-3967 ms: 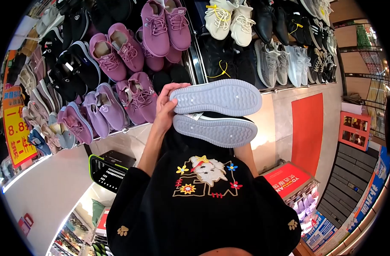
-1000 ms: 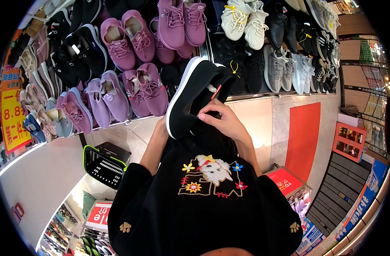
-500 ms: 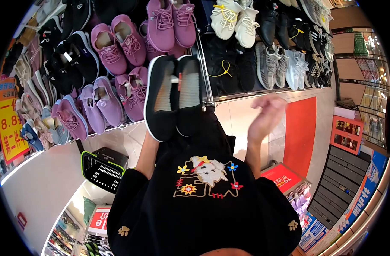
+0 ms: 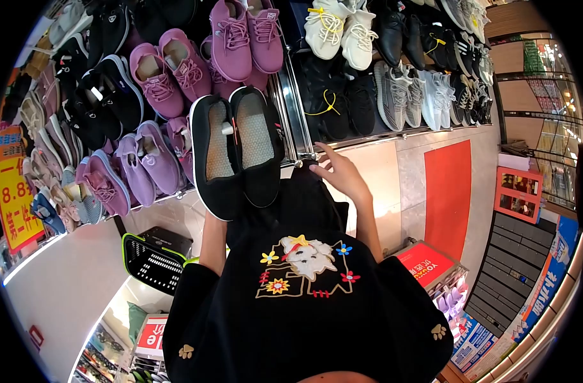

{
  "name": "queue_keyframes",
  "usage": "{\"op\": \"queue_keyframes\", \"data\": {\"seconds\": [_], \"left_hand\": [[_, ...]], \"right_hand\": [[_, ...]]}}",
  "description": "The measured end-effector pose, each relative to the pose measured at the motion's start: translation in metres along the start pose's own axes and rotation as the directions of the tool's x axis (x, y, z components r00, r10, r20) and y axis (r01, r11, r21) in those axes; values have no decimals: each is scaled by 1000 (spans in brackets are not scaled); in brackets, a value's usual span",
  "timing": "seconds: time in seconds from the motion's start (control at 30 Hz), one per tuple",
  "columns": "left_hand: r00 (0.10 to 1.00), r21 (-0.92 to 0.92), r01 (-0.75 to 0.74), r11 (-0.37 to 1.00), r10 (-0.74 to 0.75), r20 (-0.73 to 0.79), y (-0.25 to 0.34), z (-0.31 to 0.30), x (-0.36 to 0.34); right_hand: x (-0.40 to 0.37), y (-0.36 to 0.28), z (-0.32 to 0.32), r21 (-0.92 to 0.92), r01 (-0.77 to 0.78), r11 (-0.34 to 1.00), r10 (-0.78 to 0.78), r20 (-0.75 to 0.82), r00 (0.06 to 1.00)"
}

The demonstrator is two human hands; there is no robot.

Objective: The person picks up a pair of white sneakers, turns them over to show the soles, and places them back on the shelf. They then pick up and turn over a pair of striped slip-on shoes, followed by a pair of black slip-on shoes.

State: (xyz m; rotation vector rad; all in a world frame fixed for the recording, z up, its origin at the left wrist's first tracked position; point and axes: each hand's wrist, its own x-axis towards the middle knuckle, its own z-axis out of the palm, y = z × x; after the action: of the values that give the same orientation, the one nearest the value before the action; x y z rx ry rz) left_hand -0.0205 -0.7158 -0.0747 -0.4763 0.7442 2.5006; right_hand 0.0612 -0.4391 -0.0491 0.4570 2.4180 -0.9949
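A pair of black slip-on shoes point(image 4: 237, 153) with pale insoles and white sole edges is held up in front of the shelf, toes toward me. My left hand point(image 4: 213, 228) supports the pair from below; its fingers are hidden behind the shoes, and only the wrist and forearm show. A small white tag piece and a red strip sit between the two shoes. To the right of the pair, my right hand point(image 4: 340, 171) is empty, its fingers spread and bent near the end of the metal shelf rail point(image 4: 302, 140).
Purple lace-up shoes point(image 4: 168, 70) and lilac shoes point(image 4: 151, 156) line the left shelf. Cream sneakers point(image 4: 340, 30) and grey sneakers point(image 4: 400, 96) stand on the right one. A black basket with a green rim point(image 4: 152, 260) is below left. A red floor strip point(image 4: 447, 198) lies right.
The black shoes have moved a little left and tilted, showing more of their insoles. My right hand has come left and inward, close to the shelf rail.
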Motion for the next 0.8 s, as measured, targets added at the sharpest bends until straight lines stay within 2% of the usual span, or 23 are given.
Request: {"op": "queue_keyframes", "data": {"seconds": [0.07,0.1,0.17,0.2,0.3,0.37,0.43,0.5,0.53,0.57,0.63,0.67,0.73,0.8], "left_hand": [[1000,-8,1,1000,-1,-14,-3,1,-1],[1000,-5,3,1000,-3,-21,-4,2,-2],[1000,10,3,1000,-3,-24,-5,4,-3],[1000,14,7,1000,-7,-28,-8,5,-3],[999,21,17,1000,-16,-34,-12,9,-3],[999,24,19,1000,-18,-36,-14,11,-4],[999,32,23,999,-22,-38,-16,14,-5],[999,33,27,999,-26,-40,-17,15,-7],[999,32,29,999,-27,-41,-18,16,-7],[999,34,33,999,-31,-39,-19,16,-7],[999,29,33,999,-32,-40,-20,17,-8],[999,28,30,999,-29,-38,-19,17,-8],[999,24,32,999,-31,-42,-19,16,-8],[999,22,25,999,-24,-37,-17,15,-8]], "right_hand": [[-2,4,12,124,49,991,-36,-102,994],[-2,9,16,127,50,991,-37,-103,994],[-1,19,23,-55,83,995,-89,-124,988],[-1,17,22,-51,81,995,-87,-125,988],[-3,5,14,39,105,994,-99,-121,988],[-4,-11,9,237,158,958,-136,-110,985],[-1,-19,11,293,184,938,-170,-70,983],[0,-27,17,663,181,727,-284,50,957],[-5,-35,20,765,103,636,-247,75,966],[-2,-30,27,770,82,632,-251,104,962],[-9,-46,21,851,119,511,-349,79,934],[-9,-45,22,851,121,511,-356,82,931],[-10,-38,24,902,99,421,-351,62,934],[-14,-34,25,905,103,414,-326,41,945]]}}
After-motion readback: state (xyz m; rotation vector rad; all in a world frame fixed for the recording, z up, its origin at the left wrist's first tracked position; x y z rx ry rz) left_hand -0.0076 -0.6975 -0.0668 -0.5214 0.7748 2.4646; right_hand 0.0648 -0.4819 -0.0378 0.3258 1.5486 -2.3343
